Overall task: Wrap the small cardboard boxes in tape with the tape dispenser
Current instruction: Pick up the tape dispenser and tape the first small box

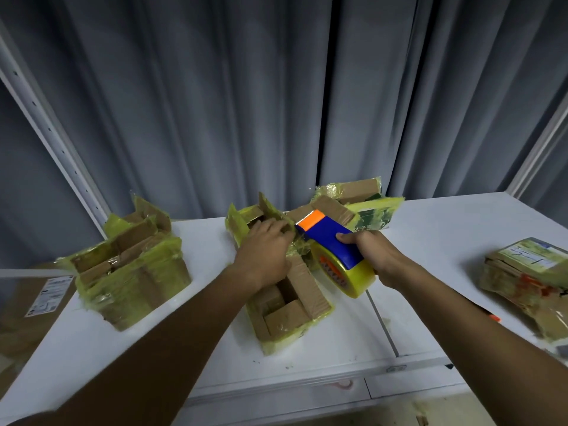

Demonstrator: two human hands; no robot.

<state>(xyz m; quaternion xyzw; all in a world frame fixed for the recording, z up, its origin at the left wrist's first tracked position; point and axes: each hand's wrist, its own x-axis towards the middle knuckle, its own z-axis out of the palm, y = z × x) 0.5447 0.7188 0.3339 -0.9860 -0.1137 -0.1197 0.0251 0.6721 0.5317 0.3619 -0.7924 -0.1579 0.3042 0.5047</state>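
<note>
Two bare, sleeveless forearms (184, 333)

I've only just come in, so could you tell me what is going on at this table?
A person is taping cardboard boxes on a white table. The right hand grips a blue and orange tape dispenser with a yellowish roll, its front end at the open box in the middle. The left hand rests on that box's far flaps. Another open, tape-covered box sits to the left, one lies behind, and a flattened taped package lies to the right.
</note>
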